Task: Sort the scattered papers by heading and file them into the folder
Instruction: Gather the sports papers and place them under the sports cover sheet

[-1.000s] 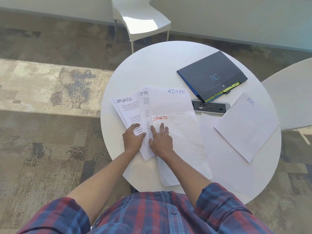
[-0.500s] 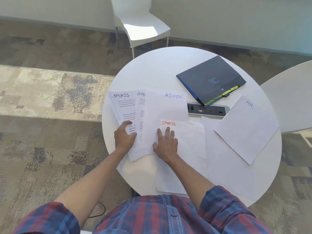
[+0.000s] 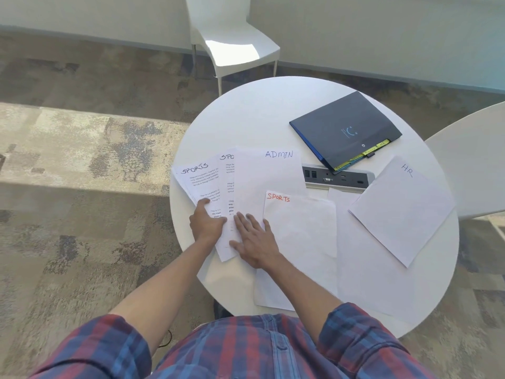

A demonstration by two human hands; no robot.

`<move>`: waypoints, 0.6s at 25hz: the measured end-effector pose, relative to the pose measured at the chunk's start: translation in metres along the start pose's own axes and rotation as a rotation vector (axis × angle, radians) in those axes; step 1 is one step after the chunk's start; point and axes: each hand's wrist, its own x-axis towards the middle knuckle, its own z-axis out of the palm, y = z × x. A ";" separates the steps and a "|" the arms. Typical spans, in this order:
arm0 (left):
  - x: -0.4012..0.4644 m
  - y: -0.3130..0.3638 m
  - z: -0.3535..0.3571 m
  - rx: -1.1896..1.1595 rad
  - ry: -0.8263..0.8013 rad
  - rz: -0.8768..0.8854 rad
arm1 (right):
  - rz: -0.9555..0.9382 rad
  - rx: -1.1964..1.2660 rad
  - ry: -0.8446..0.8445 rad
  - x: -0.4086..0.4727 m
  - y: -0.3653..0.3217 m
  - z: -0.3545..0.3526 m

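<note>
You work at a round table that carries every task item, so nothing needs to leave the surface during sorting. The folder lies shut at the far right, its tabbed edge toward you and touching the power strip; it appears parked there to keep the near area free for sorting. The HR sheet lies apart at the right, tilted, as its own group. At centre, the red SPORTS sheet overlaps the lower right corner of the ADMIN sheet, which in turn covers part of a fan of two printed SPORTS sheets at the left. The fan keeps each heading readable. Your left hand presses on the near end of the fan with fingers curled at the paper edge; you cannot tell whether the thumb is under the sheets. Your right hand lies flat, fingers spread, on the lower ADMIN sheet, holding nothing. The likely step is to free the ADMIN sheet from the SPORTS group. Filing is not yet begun.
</note>
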 end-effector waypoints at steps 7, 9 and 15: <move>-0.003 0.014 -0.021 0.054 0.010 0.154 | 0.070 -0.003 0.069 -0.007 0.015 -0.003; -0.001 0.017 -0.030 0.054 0.015 0.221 | 0.085 -0.002 0.076 -0.008 0.018 -0.005; 0.010 0.033 -0.063 0.147 0.035 0.476 | 0.145 0.026 0.085 -0.008 0.021 -0.010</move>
